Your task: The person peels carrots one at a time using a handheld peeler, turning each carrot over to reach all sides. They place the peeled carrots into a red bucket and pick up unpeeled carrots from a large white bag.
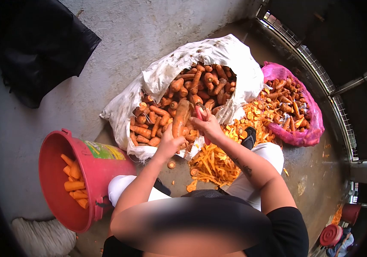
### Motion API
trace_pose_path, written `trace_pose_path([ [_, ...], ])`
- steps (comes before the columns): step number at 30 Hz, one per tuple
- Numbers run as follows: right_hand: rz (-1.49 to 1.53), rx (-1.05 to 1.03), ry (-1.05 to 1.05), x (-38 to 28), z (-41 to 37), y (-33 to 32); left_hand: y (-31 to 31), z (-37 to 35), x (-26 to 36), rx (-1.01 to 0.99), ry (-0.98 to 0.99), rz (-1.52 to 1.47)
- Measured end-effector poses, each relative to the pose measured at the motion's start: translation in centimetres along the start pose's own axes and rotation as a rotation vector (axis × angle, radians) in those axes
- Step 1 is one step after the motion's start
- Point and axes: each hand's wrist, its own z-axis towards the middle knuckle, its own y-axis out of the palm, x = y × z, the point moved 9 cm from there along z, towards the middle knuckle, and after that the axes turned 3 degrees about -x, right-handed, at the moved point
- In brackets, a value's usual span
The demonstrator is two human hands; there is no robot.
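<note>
In the head view my left hand is closed around the lower end of a large unpeeled carrot, which points up and away from me. My right hand grips a red-handled peeler just right of the carrot's upper part. Whether its blade touches the carrot I cannot make out. Just beyond both hands, a white sack lies open, full of unpeeled carrots. Orange peel strips are heaped on the floor below my right forearm.
A red bucket with several peeled carrots lies tilted at left. A pink mesh bag of carrots and scraps stands at right. A black plastic sheet hangs on the wall. Far lower right are red containers and part of another person.
</note>
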Motion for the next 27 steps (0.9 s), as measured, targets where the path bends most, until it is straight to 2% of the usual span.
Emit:
trace_pose_path([
  [2, 0.045, -0.006, 0.036, -0.1, -0.2, 0.0, 0.4, -1.6, 1.0, -0.113, -0.387, -0.321],
  [3, 0.014, 0.003, 0.076, 0.8, 0.1, -0.3, 0.4, -1.6, 0.9, -0.119, -0.402, -0.443],
  [4, 0.019, 0.025, -0.157, -0.5, 0.5, 0.0, 0.5, -1.7, 0.4, -0.126, -0.417, -0.565],
  [5, -0.242, 0.002, -0.252, -1.0, 0.2, -0.3, 0.5, -1.7, -0.1, -0.132, -0.43, -0.687],
  [6, -0.497, 0.005, -0.356, -2.1, -0.4, -0.3, 0.7, -1.8, -0.5, -0.232, -0.457, -0.795],
  [9, -0.897, -0.193, -0.306, -4.4, -2.2, 1.0, 0.1, -1.8, 0.2, -0.221, -0.446, -0.748],
  [15, -0.911, -0.272, -0.33, -4.1, -3.0, 1.4, 0.2, -2.2, -0.2, -0.23, -0.49, -0.752],
  [22, -1.012, -0.184, -0.381, -5.4, -4.0, 1.3, 0.2, -2.2, -0.5, -0.214, -0.501, -0.68],
  [27, -1.121, -0.05, -0.479, -6.0, -4.6, 1.4, 0.4, -2.2, -0.9, -0.275, -0.554, -0.768],
])
